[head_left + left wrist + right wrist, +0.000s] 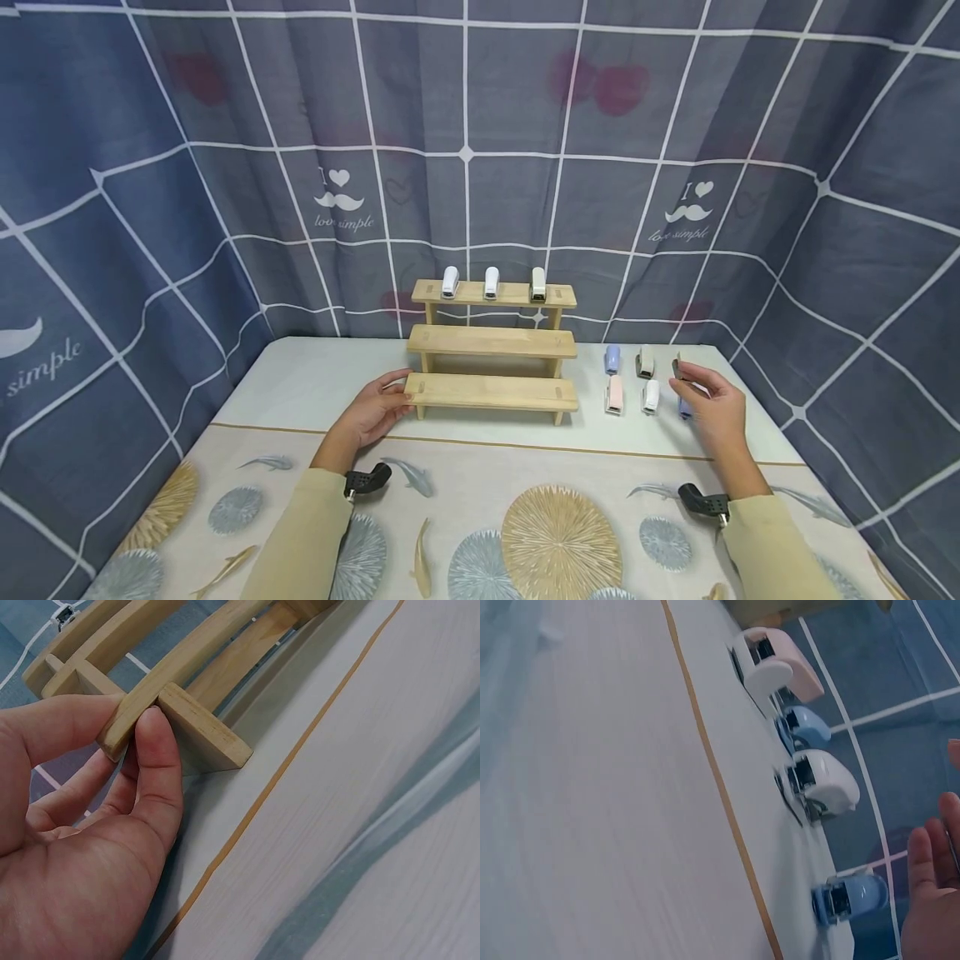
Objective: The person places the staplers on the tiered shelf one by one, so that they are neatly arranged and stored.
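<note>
My left hand [377, 408] pinches the left end of the lowest board of a three-tier wooden stand [491, 392]. In the left wrist view, thumb and fingers [159, 742] close on that board's end, beside its leg. At the right, my right hand [716, 408] pinches a small stapler [677, 367], mostly hidden by the fingers. Below this hand a blue stapler [684, 407] is partly covered. To its left are a white stapler [650, 397], a pink one [614, 394], a cream one [644, 362] and another blue one [612, 359].
Along the stand's top board are two white staplers [450, 282] [491, 283] and a cream stapler [537, 284]. The middle board [491, 341] is bare. A grid-patterned curtain [420, 200] hangs behind and at both sides. A patterned cloth [420, 517] covers the front of the table.
</note>
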Demonstrator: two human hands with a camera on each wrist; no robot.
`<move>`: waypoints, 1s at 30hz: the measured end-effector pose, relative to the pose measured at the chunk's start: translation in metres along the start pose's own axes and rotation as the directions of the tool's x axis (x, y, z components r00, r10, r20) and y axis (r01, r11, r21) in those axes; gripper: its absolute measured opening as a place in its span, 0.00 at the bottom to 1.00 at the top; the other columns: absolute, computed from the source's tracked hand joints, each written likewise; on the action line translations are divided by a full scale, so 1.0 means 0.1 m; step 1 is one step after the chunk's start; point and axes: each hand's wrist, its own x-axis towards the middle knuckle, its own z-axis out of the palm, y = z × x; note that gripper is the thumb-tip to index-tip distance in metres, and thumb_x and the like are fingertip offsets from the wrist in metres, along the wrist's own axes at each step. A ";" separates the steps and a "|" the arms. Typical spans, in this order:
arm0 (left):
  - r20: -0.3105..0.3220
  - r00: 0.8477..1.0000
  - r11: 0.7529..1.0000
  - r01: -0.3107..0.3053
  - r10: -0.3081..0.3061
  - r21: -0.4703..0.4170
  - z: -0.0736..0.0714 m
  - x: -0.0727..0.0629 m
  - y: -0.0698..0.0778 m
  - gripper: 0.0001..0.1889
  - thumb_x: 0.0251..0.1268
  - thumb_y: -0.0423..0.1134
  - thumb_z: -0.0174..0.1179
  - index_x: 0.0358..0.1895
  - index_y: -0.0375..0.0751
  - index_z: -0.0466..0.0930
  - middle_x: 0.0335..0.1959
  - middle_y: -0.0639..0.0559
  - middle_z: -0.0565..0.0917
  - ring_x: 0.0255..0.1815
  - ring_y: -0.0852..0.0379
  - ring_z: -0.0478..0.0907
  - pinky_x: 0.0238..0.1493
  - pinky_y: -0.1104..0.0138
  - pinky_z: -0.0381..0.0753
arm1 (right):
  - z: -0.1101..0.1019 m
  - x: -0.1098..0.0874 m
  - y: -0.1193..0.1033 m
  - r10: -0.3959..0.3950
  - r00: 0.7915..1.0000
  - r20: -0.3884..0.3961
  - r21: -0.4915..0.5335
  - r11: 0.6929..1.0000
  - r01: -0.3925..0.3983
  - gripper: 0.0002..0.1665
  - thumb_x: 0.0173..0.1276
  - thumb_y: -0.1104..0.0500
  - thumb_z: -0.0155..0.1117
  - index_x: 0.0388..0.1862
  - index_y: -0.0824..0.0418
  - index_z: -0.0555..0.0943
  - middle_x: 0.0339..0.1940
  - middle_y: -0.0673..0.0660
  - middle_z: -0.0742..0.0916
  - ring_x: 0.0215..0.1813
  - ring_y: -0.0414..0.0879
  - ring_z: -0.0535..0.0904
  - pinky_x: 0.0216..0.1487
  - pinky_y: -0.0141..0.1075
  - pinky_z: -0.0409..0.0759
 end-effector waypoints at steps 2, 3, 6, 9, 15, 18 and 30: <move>0.002 1.000 1.000 -0.004 0.004 0.009 0.01 0.00 0.00 0.36 0.70 0.19 0.52 0.80 0.32 0.53 0.43 0.54 0.80 0.39 0.62 0.82 0.42 0.75 0.85 | -0.04 0.01 0.01 0.035 0.999 -0.008 0.015 0.999 -0.035 0.28 0.60 0.67 0.78 0.60 0.68 0.83 0.42 0.35 0.88 0.46 0.32 0.86 0.45 0.15 0.80; -0.001 1.000 1.000 -0.004 0.004 0.011 0.01 0.01 -0.01 0.36 0.70 0.19 0.52 0.80 0.33 0.53 0.43 0.54 0.80 0.39 0.62 0.82 0.42 0.75 0.85 | -0.06 0.02 0.02 0.048 0.999 -0.013 0.014 0.999 -0.048 0.27 0.59 0.67 0.78 0.59 0.68 0.83 0.42 0.34 0.88 0.45 0.31 0.86 0.45 0.15 0.80; -0.002 1.000 1.000 -0.008 0.008 0.025 0.02 0.00 -0.01 0.36 0.70 0.19 0.52 0.80 0.33 0.54 0.44 0.54 0.80 0.39 0.62 0.82 0.42 0.75 0.85 | -0.12 0.03 0.04 0.079 0.996 -0.029 -0.028 0.996 -0.080 0.27 0.59 0.65 0.79 0.58 0.66 0.85 0.44 0.32 0.87 0.45 0.29 0.85 0.44 0.14 0.80; -0.004 1.000 0.999 -0.008 0.008 0.033 0.02 0.00 0.00 0.36 0.70 0.20 0.53 0.80 0.33 0.54 0.45 0.54 0.80 0.39 0.62 0.82 0.42 0.75 0.85 | -0.18 0.05 0.07 0.106 0.994 -0.019 -0.108 0.988 -0.107 0.28 0.60 0.60 0.79 0.60 0.63 0.84 0.47 0.29 0.85 0.48 0.30 0.83 0.45 0.13 0.78; 0.003 1.000 1.000 -0.007 0.007 0.025 0.01 0.01 -0.01 0.37 0.69 0.20 0.53 0.80 0.33 0.53 0.45 0.54 0.80 0.39 0.61 0.82 0.43 0.75 0.85 | -0.30 0.08 0.18 0.125 0.991 0.056 -0.258 0.960 -0.107 0.34 0.63 0.50 0.78 0.65 0.61 0.81 0.55 0.32 0.83 0.52 0.27 0.77 0.47 0.13 0.74; 0.001 1.000 1.000 -0.005 0.005 0.023 0.01 0.01 -0.01 0.36 0.69 0.19 0.53 0.80 0.33 0.54 0.45 0.54 0.80 0.39 0.61 0.82 0.43 0.75 0.85 | -0.35 0.10 0.24 0.119 0.988 0.099 -0.311 0.947 -0.083 0.36 0.62 0.49 0.78 0.67 0.61 0.80 0.55 0.33 0.81 0.54 0.26 0.73 0.45 0.13 0.72; 0.003 1.000 0.999 -0.010 0.010 0.034 -0.01 -0.01 -0.01 0.36 0.71 0.20 0.53 0.80 0.33 0.53 0.45 0.54 0.81 0.40 0.62 0.82 0.43 0.75 0.85 | -0.44 0.26 0.36 0.209 0.936 0.283 -0.366 0.926 -0.096 0.47 0.64 0.51 0.77 0.77 0.64 0.67 0.76 0.71 0.71 0.75 0.68 0.66 0.72 0.64 0.69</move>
